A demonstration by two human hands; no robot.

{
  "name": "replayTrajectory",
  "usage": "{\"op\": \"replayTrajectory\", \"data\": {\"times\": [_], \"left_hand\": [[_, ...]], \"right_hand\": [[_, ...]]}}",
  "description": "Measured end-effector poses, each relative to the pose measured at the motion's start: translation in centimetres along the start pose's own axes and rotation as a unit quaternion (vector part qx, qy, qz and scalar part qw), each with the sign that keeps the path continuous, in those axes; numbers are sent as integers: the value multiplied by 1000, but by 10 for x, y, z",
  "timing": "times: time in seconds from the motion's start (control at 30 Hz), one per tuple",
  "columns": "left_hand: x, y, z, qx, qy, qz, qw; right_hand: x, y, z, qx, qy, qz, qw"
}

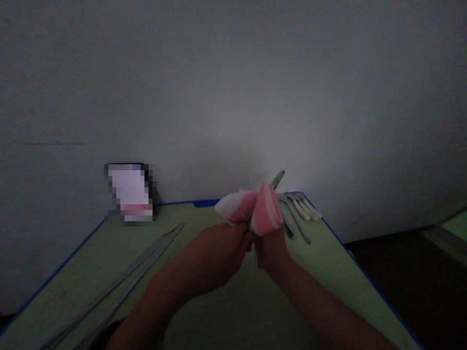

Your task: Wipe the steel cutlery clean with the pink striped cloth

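A pink and white cloth (pixel 268 211) is bunched between my two hands above the middle of the table. My left hand (pixel 224 250) is closed at the cloth's lower edge, with its fingertips pinched against it. Partly covered by the cloth, my right hand (pixel 272 245) is closed around its lower part. A slim utensil with a greenish, dark-dotted end (pixel 279 179), perhaps a knife handle, sticks out above the cloth. A thin metallic edge shows below the hands; whether it belongs to the same utensil is hidden.
Several white-handled utensils (pixel 308 209) and metal cutlery (pixel 299 226) lie at the table's far right. Long metal strips, perhaps tongs (pixel 146 262), lie on the left. A blurred phone-like object (pixel 131 189) leans on the wall (pixel 226 87). The green table (pixel 189 321) has blue edges.
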State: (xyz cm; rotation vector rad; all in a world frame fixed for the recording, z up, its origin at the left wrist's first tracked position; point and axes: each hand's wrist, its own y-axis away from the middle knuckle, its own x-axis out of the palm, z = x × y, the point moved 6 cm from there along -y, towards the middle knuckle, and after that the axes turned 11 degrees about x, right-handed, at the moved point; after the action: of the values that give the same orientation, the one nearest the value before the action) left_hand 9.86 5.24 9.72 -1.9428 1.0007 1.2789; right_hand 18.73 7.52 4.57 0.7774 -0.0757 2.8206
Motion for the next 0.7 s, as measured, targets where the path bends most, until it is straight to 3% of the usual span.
{"op": "replayTrajectory", "data": {"times": [0.17, 0.33, 0.47, 0.57, 0.7], "left_hand": [[-13, 2, -11, -35, 166, 31, 985], [-18, 12, -19, -54, 261, 97, 959], [-7, 17, -10, -59, 337, 134, 930], [-7, 12, 2, -44, 365, 75, 927], [-27, 5, 25, -53, 261, -105, 958]], "right_hand": [[1, -8, 36, -59, 27, 37, 997], [-10, -27, 72, -88, -106, 15, 990], [-23, -32, 85, -125, -170, -28, 977], [-34, -35, 86, -129, -161, -66, 976], [-41, -38, 79, -97, -191, -102, 971]]}}
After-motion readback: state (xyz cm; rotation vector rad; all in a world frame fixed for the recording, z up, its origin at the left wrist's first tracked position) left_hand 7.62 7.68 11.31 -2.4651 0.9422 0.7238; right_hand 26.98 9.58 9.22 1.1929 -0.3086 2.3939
